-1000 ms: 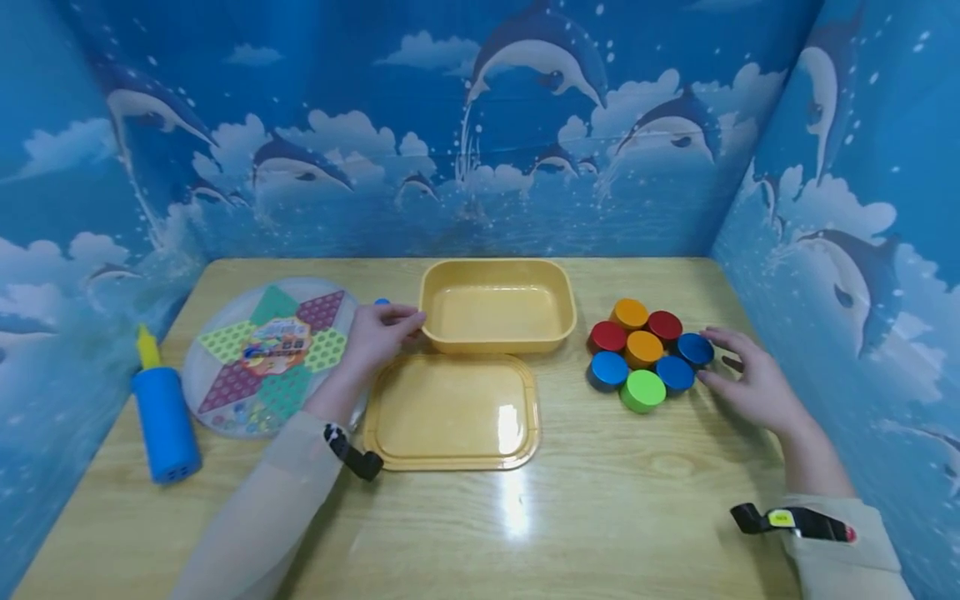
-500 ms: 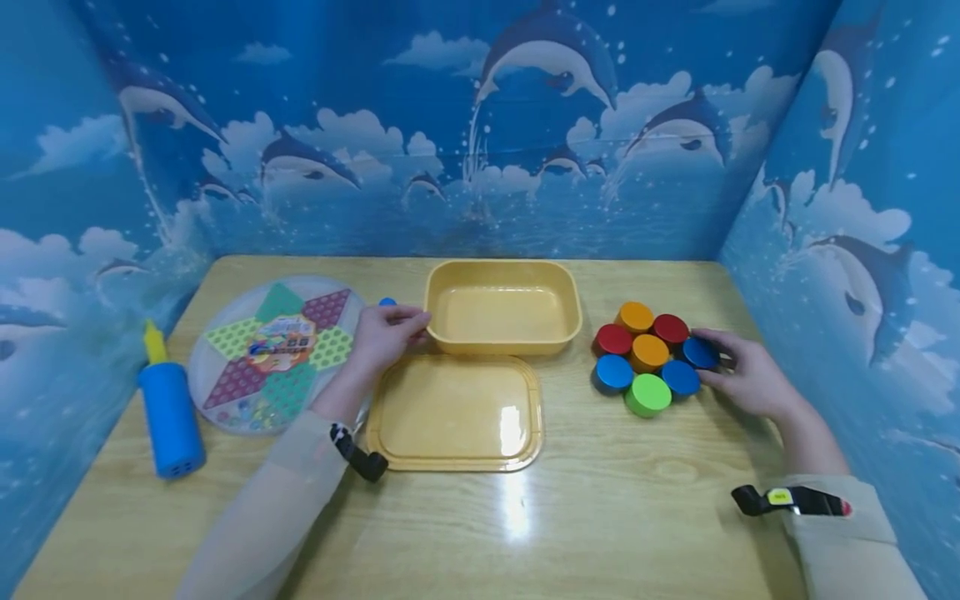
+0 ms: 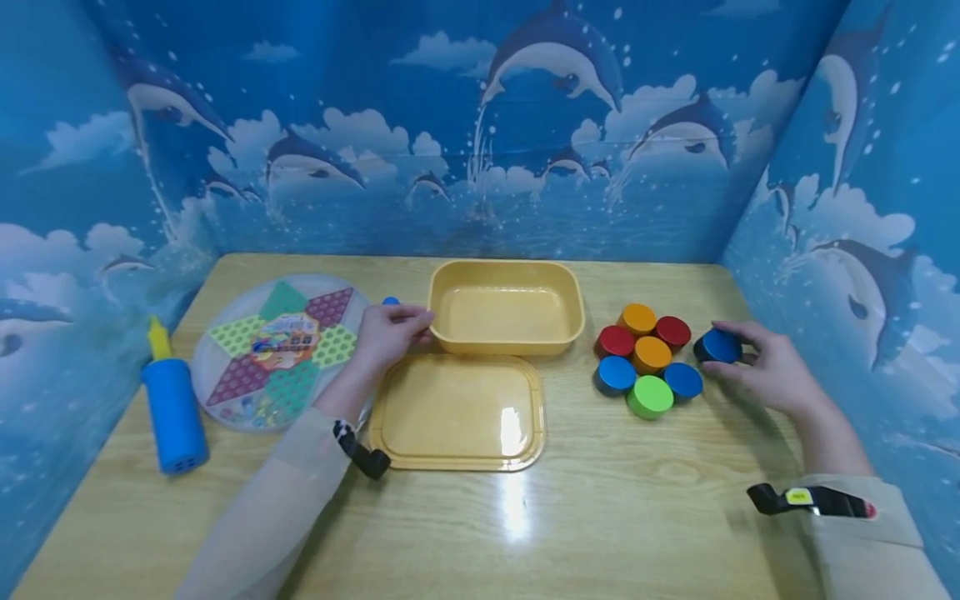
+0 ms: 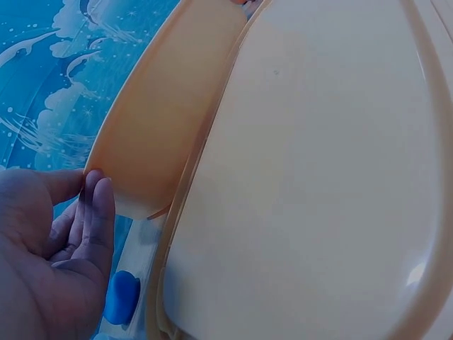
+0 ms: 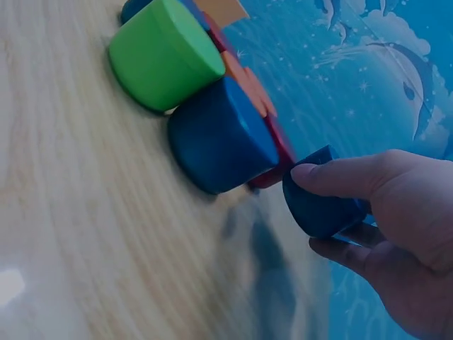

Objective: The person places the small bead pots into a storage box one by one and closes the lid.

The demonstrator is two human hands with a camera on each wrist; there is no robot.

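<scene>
Blue block | parted from cluster | right grip pinches it | left grip pinches tub

Round board partly occluded by left forearm, its lettering illegible, lid cropped in left wrist view, held blue cylinder partly covered by right hand

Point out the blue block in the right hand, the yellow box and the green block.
Held blue block [image 3: 720, 344]: head view, on its top face.
Yellow box [image 3: 507, 312]: head view, on its bare inner floor.
Green block [image 5: 163, 57]: right wrist view, on its side.
</scene>
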